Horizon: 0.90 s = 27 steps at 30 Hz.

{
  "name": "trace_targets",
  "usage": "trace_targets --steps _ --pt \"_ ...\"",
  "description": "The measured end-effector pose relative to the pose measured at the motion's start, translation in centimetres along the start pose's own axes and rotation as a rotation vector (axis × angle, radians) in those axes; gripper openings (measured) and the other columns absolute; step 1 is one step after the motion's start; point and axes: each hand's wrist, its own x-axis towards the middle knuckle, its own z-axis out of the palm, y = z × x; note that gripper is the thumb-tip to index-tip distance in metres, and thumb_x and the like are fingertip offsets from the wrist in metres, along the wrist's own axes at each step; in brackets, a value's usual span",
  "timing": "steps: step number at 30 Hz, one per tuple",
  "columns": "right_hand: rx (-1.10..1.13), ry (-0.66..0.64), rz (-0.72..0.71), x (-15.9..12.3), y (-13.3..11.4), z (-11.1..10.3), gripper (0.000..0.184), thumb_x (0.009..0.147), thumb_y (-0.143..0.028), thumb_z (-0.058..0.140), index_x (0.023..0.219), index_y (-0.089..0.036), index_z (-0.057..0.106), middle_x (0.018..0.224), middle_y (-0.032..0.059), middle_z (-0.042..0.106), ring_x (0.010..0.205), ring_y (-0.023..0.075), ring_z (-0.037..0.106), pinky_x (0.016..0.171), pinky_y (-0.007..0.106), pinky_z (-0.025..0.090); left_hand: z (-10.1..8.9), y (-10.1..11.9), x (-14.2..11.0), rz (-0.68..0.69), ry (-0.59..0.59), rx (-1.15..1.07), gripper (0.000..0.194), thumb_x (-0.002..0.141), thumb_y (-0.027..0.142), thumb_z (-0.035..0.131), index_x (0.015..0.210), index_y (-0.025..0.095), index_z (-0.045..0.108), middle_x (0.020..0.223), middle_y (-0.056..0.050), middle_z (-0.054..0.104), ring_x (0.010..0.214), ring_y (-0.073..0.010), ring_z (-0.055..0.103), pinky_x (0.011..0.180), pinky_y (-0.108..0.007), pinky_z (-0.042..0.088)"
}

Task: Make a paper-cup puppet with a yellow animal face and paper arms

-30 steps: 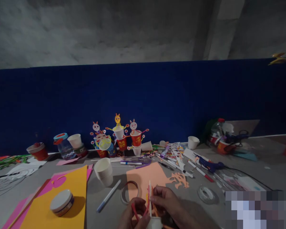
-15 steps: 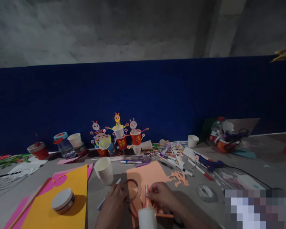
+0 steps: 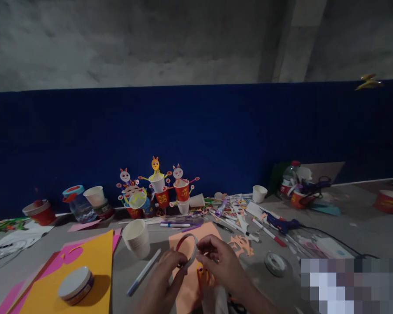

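Both hands hold a roll of tape (image 3: 187, 247) upright above the orange paper sheet (image 3: 190, 279). My left hand (image 3: 165, 272) pinches the roll's lower left edge. My right hand (image 3: 218, 259) has its fingers closed on the roll's right side. A white paper cup (image 3: 216, 298) with orange and red strips (image 3: 201, 274) sits below my right hand, partly hidden. A stack of white cups (image 3: 136, 237) and a blue marker (image 3: 143, 272) lie just left of my hands.
Yellow and pink paper sheets (image 3: 85, 270) with a round lidded tin (image 3: 75, 285) lie at left. Cup figures with bunny faces (image 3: 157, 187) stand by the blue wall. Markers, paper cut-outs, a glue gun (image 3: 281, 224) and another tape roll (image 3: 275, 263) lie at right.
My left hand reached to the tape roll on the table and lifted it. My right hand left the strips in the cup and closed on the roll's other side.
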Motion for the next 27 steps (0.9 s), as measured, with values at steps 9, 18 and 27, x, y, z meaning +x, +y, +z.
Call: trace_targets --steps 9,18,27 --pt "0.033 0.129 0.041 -1.6 0.1 0.5 0.005 0.081 -0.026 0.065 0.082 -0.021 0.064 0.081 0.0027 0.066 0.077 0.0219 0.065 0.065 0.030 0.052 2.0 1.9 0.7 0.037 0.078 0.128 0.017 0.097 0.021 0.045 0.090 0.026 0.060 0.078 0.001 0.071 0.074 -0.0199 0.069 0.107 -0.053 0.037" --pt "-0.003 0.198 0.003 -2.5 -0.5 0.4 0.006 0.082 -0.025 0.065 0.086 -0.022 0.061 0.085 0.0012 0.062 0.076 0.0199 0.062 0.066 0.029 0.051 2.7 2.2 0.4 0.141 0.179 0.162 0.013 0.098 0.017 0.047 0.093 0.026 0.055 0.082 0.003 0.068 0.079 -0.0183 0.067 0.096 -0.039 0.041" --pt "0.093 0.118 -0.077 -2.4 0.5 0.5 0.009 0.083 -0.020 0.062 0.075 -0.022 0.059 0.080 0.0003 0.061 0.075 0.0183 0.060 0.067 0.027 0.048 2.8 2.6 0.6 0.116 0.215 0.123 0.014 0.094 0.014 0.049 0.086 0.024 0.054 0.078 0.001 0.063 0.077 -0.0189 0.062 0.076 -0.032 0.046"
